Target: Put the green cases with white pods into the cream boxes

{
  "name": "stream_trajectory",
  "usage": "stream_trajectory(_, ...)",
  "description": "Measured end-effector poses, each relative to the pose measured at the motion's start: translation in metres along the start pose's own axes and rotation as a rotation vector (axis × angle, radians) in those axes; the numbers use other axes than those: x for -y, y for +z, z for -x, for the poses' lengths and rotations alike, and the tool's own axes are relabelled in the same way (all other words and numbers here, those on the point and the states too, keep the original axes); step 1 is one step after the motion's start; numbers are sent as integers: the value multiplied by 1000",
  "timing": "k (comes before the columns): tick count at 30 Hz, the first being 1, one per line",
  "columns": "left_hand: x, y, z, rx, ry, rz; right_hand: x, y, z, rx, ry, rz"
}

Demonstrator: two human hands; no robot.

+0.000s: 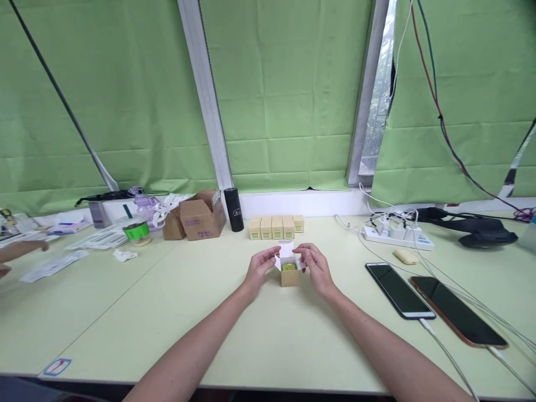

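Observation:
A small tan cardboard box (290, 278) stands upright on the table in front of me. Its white lid flap (287, 249) is raised at the back, and the side flaps are spread outward. Inside sits a round yellow-green item (288, 267), whose kind I cannot make out. At the box's left side, my left hand (258, 269) has its curled fingers closed at the left flap. My right hand (316, 269) is on the opposite side, its bent fingers and thumb closed about the right flap.
Several similar small boxes (277, 227) stand in a row behind. Farther left are a black bottle (233, 210) and an open carton (202, 216). Two phones (400, 290) with cables and a power strip (397, 237) lie right. Another person's hand (23, 251) is at far left.

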State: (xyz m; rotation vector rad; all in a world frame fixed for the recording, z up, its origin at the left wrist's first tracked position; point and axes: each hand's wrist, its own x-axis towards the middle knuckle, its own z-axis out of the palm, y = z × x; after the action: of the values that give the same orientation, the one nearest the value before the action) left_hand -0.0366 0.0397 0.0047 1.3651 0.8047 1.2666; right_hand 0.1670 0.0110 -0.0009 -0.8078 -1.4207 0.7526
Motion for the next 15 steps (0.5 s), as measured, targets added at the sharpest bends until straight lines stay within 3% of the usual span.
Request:
stream_trajectory(9,-3,8,3,-29,44,-30,-5,0,-6,-237,159,-204)
stream_trajectory(15,-1,13,4,12,45,-33,-16,2,-8,-268,281,-191)
